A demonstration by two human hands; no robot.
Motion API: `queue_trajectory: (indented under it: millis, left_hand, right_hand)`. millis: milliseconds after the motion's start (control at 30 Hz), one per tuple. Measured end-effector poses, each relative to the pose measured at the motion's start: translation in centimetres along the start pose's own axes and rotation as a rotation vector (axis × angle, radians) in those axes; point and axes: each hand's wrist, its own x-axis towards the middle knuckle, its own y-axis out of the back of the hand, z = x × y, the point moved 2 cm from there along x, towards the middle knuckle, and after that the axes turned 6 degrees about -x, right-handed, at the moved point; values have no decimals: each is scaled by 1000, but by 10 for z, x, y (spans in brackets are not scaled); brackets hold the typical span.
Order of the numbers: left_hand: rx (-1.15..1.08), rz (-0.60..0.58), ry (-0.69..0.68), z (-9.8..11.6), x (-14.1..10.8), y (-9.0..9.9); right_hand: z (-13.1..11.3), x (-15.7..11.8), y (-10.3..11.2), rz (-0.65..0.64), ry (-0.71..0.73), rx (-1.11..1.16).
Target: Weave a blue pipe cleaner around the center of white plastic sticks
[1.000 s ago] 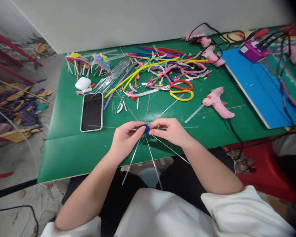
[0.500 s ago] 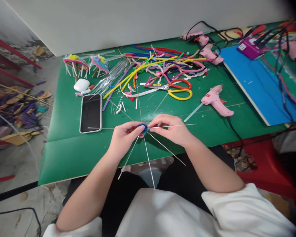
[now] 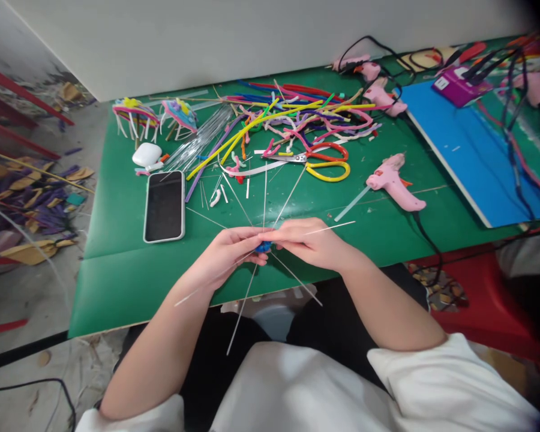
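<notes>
Thin pale rods spread like spokes from a small fuzzy blue hub (image 3: 263,246), which looks wound from pipe cleaner. My left hand (image 3: 234,252) is closed on this hub from the left, thumb on top and fingers beneath. From the right, my right hand (image 3: 308,240) pinches at the top of the hub, its fingertips meeting my left thumb; what lies exactly between them is hidden. The spoked frame is held above the table's front edge. Some rods point toward the back of the table, others toward my lap.
A phone (image 3: 164,207) and white earbud case (image 3: 146,155) lie left. Behind the hands are red-and-yellow scissors (image 3: 328,162), loose pipe cleaners (image 3: 297,120) and two small colourful umbrella-like pieces (image 3: 180,115). A pink glue gun (image 3: 396,182), its cord trailing, lies right, near a blue board (image 3: 472,156).
The spoked frame has turned and tilted, so its rods point in different directions. My right fingertips have moved left onto the hub, over my left thumb.
</notes>
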Motion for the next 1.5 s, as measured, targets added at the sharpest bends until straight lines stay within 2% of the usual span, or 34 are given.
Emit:
queue_trajectory:
  millis: [100, 300, 433, 667, 833, 1067, 1267, 1367, 1500]
  left_hand:
    - [-23, -27, 24, 1, -1, 0]
    - [54, 40, 1, 2, -2, -2]
    - [0, 66, 7, 0, 0, 0]
    - [-101, 75, 41, -1, 1, 1]
    - [-164, 18, 64, -1, 0, 0]
    - [-185, 8, 91, -1, 0, 2]
    - [-137, -14, 90, 0, -1, 0]
    - [-133, -10, 86, 1, -1, -1]
    - [-164, -28, 62, -1, -2, -4]
  right_hand:
    - [-1, 1, -1, 4, 7, 18]
    - [-4, 2, -3, -9, 8, -11]
    - [-5, 0, -5, 17, -22, -58]
    - [-7, 2, -12, 227, 61, -148]
    - [-7, 4, -16, 366, 90, -119]
    - [-4, 2, -14, 321, 123, -125]
    - [-7, -1, -14, 265, 162, -269]
    - [-7, -1, -17, 302, 165, -331]
    - [-8, -2, -20, 425, 221, -353]
